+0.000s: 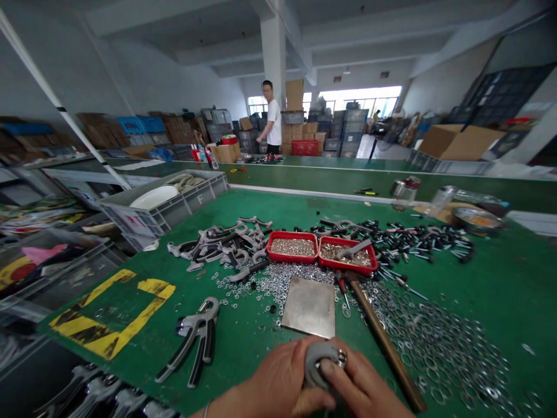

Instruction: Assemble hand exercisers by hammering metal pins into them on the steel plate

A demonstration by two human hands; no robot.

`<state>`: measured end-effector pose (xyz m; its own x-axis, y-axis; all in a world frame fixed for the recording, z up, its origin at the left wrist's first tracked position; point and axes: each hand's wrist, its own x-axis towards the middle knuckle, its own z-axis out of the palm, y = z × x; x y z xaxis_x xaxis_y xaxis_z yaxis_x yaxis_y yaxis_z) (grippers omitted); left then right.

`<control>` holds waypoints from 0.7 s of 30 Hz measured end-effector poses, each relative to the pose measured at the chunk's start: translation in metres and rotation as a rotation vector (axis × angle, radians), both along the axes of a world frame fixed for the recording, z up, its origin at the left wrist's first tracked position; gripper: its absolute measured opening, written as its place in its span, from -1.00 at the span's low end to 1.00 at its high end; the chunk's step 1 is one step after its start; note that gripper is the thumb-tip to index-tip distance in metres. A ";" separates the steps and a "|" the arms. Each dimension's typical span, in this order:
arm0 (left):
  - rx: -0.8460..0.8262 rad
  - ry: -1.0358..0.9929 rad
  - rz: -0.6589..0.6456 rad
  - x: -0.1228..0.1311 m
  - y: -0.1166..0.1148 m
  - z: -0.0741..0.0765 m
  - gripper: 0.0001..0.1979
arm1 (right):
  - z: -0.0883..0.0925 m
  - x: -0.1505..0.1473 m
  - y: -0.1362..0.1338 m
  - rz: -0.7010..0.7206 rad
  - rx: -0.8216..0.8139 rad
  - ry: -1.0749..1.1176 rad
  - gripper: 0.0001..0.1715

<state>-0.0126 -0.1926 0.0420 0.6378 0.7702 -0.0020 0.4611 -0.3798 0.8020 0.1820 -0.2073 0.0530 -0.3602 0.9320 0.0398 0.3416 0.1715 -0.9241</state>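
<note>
A grey hand grip strengthener is held between my two hands at the bottom middle of the head view, its curved head upward and its lower part hidden. My left hand wraps round its left side. The fingers of my right hand press on its right side, by a small shiny metal piece. Just beyond my hands lies a square metal plate. To the left, an assembled hand grip strengthener with black-padded handles lies on the green table.
Two red trays hold small metal parts. Loose grey handles, washers and black-headed bolts lie around them. A hammer and a screwdriver are at right. A person stands beyond the far table.
</note>
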 end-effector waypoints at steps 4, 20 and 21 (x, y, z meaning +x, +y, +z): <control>-0.043 0.046 -0.083 0.001 -0.003 0.000 -0.47 | -0.016 0.000 -0.011 0.055 -0.123 -0.028 -0.68; 0.312 0.395 0.086 0.023 0.173 -0.022 -0.74 | -0.010 0.054 0.227 -0.223 0.423 -0.863 -0.73; 0.321 0.376 0.085 0.028 0.184 -0.018 -0.79 | -0.012 0.054 0.240 -0.217 0.423 -0.896 -0.76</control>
